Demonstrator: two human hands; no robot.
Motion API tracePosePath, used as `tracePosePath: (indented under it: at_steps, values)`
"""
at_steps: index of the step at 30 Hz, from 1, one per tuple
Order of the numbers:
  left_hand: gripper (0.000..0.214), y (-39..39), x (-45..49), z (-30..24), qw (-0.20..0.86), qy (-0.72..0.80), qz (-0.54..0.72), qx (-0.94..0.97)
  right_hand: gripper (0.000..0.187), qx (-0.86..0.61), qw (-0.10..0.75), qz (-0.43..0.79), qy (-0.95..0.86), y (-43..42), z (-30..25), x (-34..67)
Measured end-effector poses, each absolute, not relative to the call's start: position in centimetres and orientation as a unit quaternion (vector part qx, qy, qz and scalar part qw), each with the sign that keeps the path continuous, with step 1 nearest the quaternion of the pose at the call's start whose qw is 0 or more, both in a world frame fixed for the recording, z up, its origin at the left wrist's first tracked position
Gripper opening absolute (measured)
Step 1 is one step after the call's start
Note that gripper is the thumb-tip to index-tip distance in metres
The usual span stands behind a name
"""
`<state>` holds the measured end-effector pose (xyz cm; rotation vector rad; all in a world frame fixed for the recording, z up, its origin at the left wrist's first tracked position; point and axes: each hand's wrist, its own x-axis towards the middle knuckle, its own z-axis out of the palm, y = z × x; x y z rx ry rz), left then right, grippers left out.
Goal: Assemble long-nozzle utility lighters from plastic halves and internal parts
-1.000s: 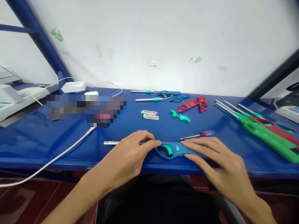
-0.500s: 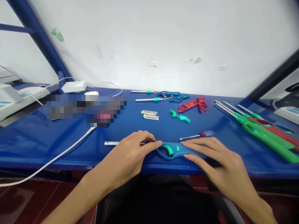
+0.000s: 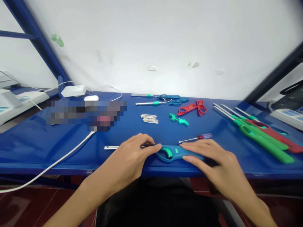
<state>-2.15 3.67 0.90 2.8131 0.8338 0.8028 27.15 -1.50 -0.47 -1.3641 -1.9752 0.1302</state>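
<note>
Left hand [image 3: 132,155] and right hand [image 3: 214,157] turned inward

The left hand is held palm down, its fingers [image 3: 142,138] curled and its thumb [image 3: 152,149] stretched rightward. The right hand is pointed left, forefinger [image 3: 195,147] and right thumb [image 3: 195,161] parted. Left forearm [image 3: 82,198] and right forearm [image 3: 257,206] are angled in from the near side.

One head-worn cam, close in, looks fwd & down from the worktop's [image 3: 113,136] 6 o'clock edge. In view: wall [image 3: 142,37] 12 o'clock, L hand [image 3: 134,154] 7, R hand [image 3: 214,157] 4.
</note>
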Motion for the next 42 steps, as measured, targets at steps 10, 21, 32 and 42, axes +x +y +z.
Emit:
tracePosePath:
  at_steps: [10, 21, 32, 42]
  values:
    - [0.027, 3.4, -0.7, 1.0, 0.030, 0.313, 0.253, 0.915, 0.032, -0.528, 0.318, 0.032, -0.787, -1.3, -0.2, 27.0]
    - [0.028, 3.3, -1.0, 0.9, 0.028, 0.290, 0.269, 0.918, 0.033, -0.531, 0.324, 0.006, -0.783, -1.5, -0.6, 27.3]
    - [0.026, 3.3, -1.1, 0.8, 0.029, 0.289, 0.272, 0.917, 0.030, -0.523, 0.328, 0.000, -0.787, -1.5, -0.7, 27.2]
    - [0.026, 3.4, -1.0, 0.8, 0.044, 0.283, 0.279, 0.917, 0.030, -0.530, 0.328, 0.010, -0.782, -1.6, -0.5, 27.2]
